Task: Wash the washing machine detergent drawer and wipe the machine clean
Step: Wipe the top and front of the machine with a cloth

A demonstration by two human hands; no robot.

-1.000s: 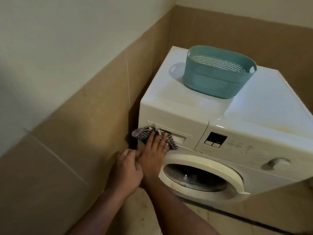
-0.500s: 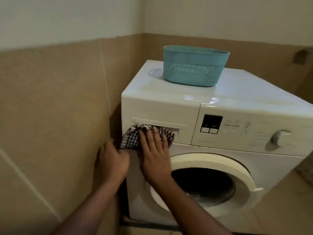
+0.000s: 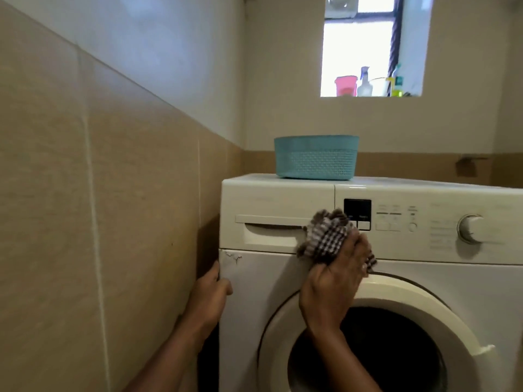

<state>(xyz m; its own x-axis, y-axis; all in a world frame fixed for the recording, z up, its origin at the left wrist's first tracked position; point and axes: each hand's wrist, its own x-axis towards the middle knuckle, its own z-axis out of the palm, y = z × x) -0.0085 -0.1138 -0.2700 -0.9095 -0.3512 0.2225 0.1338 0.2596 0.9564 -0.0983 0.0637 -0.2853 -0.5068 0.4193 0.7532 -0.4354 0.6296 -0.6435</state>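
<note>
Clutching a cloth (image 3: 325,239), right grip (image 3: 331,290) presses the drawer (image 3: 270,234); left grip (image 3: 210,292) clasps the machine (image 3: 249,335) below a basket (image 3: 315,161).

Narrow gap between wall (image 3: 127,207) and machine (image 3: 271,193)

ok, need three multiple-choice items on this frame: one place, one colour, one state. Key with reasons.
1. Where does the basket stand?
A) on the floor
B) on top of the washing machine
C) on the window sill

2. What colour is the basket?
A) teal
B) red
C) black

3. What is the right hand doing?
A) hanging idle
B) turning the dial
C) gripping the checked cloth against the machine's front panel

Key:
1 B, its base rests on the machine's top.
2 A, its perforated sides are teal.
3 C, the hand is bunched round the cloth, which lies on the panel.
</note>
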